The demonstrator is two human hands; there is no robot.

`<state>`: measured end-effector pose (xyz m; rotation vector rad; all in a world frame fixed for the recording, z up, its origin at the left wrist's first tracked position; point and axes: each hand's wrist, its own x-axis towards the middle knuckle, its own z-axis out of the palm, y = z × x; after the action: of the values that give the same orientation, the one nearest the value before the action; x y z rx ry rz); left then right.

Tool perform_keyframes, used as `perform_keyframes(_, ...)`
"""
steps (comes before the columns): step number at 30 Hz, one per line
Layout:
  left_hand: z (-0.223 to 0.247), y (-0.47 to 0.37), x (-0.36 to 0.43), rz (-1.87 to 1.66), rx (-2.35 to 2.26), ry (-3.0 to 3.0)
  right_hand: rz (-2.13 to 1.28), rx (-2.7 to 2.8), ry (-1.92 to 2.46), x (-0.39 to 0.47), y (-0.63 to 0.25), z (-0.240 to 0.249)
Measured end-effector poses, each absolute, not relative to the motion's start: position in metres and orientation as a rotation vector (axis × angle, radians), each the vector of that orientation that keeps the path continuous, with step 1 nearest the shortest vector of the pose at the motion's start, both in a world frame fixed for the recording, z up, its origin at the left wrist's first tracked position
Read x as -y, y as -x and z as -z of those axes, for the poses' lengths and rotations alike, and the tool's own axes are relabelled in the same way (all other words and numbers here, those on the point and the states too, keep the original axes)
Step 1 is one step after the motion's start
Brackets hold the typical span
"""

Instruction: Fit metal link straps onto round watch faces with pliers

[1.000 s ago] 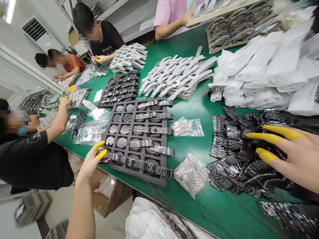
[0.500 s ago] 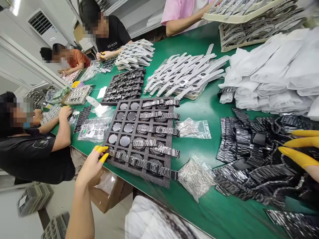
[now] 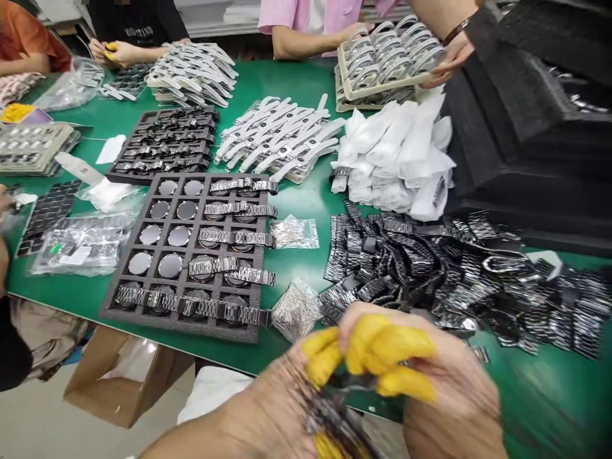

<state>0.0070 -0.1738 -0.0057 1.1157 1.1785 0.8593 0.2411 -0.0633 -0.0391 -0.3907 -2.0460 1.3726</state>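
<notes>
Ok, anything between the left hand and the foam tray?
Yes: the pin bag lies low between the left hand and the foam tray, beside its right edge; nothing visible blocks the space above.

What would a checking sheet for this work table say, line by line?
Surface: green table, crowded.
Job's things: dark foam tray, eight round discs uncovered, others crossed by metal bands; heap of black bands to its right.
Clutter: two bags of pins, white wrapped bundles.
Hands: left hand clasps a dark band, blurred; right hand beside it, grip unclear.
Cables: nothing seen.
Surroundings: co-worker in pink across the table, cardboard box below.
</notes>
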Motion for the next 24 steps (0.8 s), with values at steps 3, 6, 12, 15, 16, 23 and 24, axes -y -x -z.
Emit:
perform_keyframes(3,0.032,-0.042,0.171,-0.764,-0.915,-0.684,-1.573,2.133,0.364,0.047,-0.215,0.042)
perform_keyframes(6,0.064,-0.05,0.186,-0.724,-0.882,-0.409,-1.252,2.476,0.859,0.036,-0.206,0.059)
perform_keyframes(12,0.115,-0.034,0.214,-0.82,-0.991,-0.19,-0.671,2.919,1.152,0.044,-0.18,0.076)
perform_keyframes(15,0.115,-0.024,0.21,-0.88,-0.944,-0.133,-0.608,2.968,1.128,0.044,-0.176,0.075)
perform_keyframes(16,0.112,-0.021,0.207,-0.907,-0.936,-0.115,-0.638,2.963,1.117,0.042,-0.177,0.075)
perform_keyframes(23,0.087,-0.018,0.194,-1.04,-0.838,-0.237,-1.004,2.796,1.103,0.032,-0.192,0.079)
perform_keyframes(24,0.086,-0.018,0.194,-1.036,-0.845,-0.268,-1.036,2.763,1.09,0.031,-0.194,0.079)
